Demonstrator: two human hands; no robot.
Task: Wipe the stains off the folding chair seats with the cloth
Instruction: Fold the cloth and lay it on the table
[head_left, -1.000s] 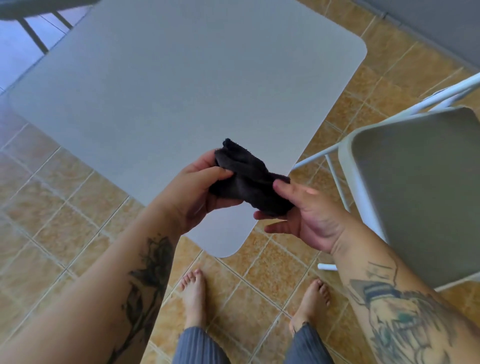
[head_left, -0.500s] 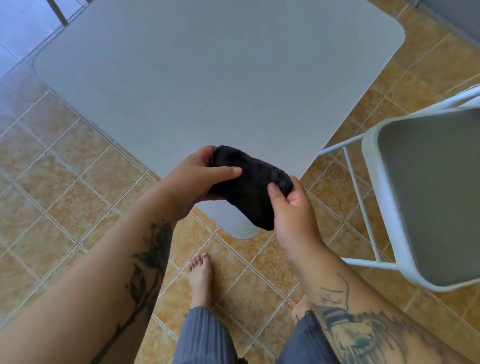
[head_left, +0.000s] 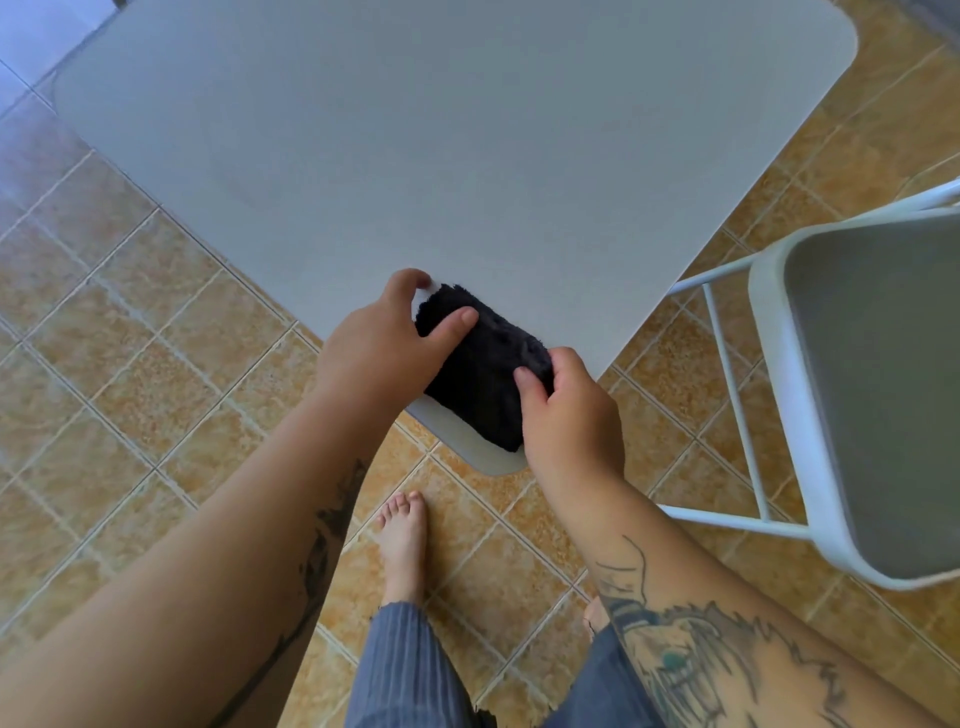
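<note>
Since a second ago both hands have lowered the cloth (head_left: 480, 376) from mid-air onto the near corner of the grey table (head_left: 441, 156). Left hand (head_left: 387, 345) pinches its far end with thumb on top; right hand (head_left: 569, 413) grips the near-right end. Folding looks like the step in hand; wiping has not begun. Next, the folding chair seat (head_left: 878, 384), well apart at the right, must be reached. No containers show.

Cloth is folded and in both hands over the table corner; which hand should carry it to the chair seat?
Right, probably. The right hand already pinches the cloth and is on the side of the folding chair seat; the left hand is farther from it.
</note>
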